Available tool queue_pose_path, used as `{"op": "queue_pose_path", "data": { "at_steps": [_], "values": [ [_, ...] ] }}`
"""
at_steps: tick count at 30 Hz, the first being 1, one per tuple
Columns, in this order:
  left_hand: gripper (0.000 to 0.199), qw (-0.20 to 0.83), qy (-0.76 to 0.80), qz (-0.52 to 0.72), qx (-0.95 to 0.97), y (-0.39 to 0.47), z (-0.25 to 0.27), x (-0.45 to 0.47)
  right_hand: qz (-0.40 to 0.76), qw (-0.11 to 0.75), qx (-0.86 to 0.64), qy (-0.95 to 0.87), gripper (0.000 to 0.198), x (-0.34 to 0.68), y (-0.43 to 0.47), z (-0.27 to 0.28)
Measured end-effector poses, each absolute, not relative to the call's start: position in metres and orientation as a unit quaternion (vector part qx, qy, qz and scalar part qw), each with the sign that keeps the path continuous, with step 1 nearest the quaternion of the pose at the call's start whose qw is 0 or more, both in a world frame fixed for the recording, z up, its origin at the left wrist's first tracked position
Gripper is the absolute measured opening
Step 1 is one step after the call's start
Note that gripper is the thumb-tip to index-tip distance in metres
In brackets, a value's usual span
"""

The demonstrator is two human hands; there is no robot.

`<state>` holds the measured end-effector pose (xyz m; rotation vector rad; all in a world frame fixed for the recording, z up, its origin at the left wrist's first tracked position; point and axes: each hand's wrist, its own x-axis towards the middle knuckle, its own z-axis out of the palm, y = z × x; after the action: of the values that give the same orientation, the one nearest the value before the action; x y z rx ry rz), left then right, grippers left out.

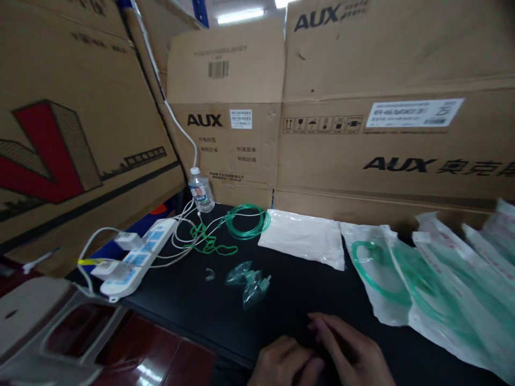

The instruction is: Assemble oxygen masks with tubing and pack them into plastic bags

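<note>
Mask pieces, centre: clear plastic, glossy. Coiled tubing, just above: smooth green plastic, shiny. White packet: creased film, glossy. Pouches, lower right: crinkled, semi-glossy film. Counter: black, smooth, matt. Cartons, top of frame: matt cardboard. Floor, lower left: polished, reflective.

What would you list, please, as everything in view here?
Table: one, black, below
Masks: apparently two, green, centre
Small curved piece: one, clear, left of masks
Coiled tubing: one, green, behind masks
Cord: count unclear, green, beside coiled tubing
Power strip: one, white, left
Plugs: two, white, on power strip
Cables: several, white, around power strip
Bottle: one, clear, back left
Packet: one, white, back middle
Bagged tubing: several, green, right
Cardboard panels: several, brown, left, back
Stool: one, beige, lower left
Floor: one, reddish, lower left
Lights: two, white, top
Left hand: one, bare, bottom
Right hand: one, bare, bottom
</note>
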<state>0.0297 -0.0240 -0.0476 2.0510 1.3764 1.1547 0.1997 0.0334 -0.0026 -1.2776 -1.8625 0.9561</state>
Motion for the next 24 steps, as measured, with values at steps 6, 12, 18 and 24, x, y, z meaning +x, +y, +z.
{"op": "queue_pose_path", "data": {
  "at_steps": [6, 12, 18, 24],
  "values": [
    [0.027, 0.131, 0.663, 0.511, 0.531, -0.049, -0.035, -0.040, 0.262, 0.317, -0.561, -0.718, 0.061, 0.103, 0.058, -0.011],
    [0.047, 0.136, 0.734, 0.503, 0.436, -0.030, -0.021, -0.076, 0.236, 0.297, -0.557, -0.739, 0.047, 0.062, 0.055, -0.008],
    [0.043, 0.193, 0.711, 0.464, 0.492, 0.001, -0.016, -0.078, 0.272, 0.328, -0.507, -0.749, 0.026, 0.082, 0.050, -0.013],
    [0.035, 0.265, 0.708, 0.452, 0.474, 0.012, -0.011, -0.050, 0.469, 0.427, -0.486, -0.601, 0.042, 0.120, 0.037, -0.024]
  ]
}}
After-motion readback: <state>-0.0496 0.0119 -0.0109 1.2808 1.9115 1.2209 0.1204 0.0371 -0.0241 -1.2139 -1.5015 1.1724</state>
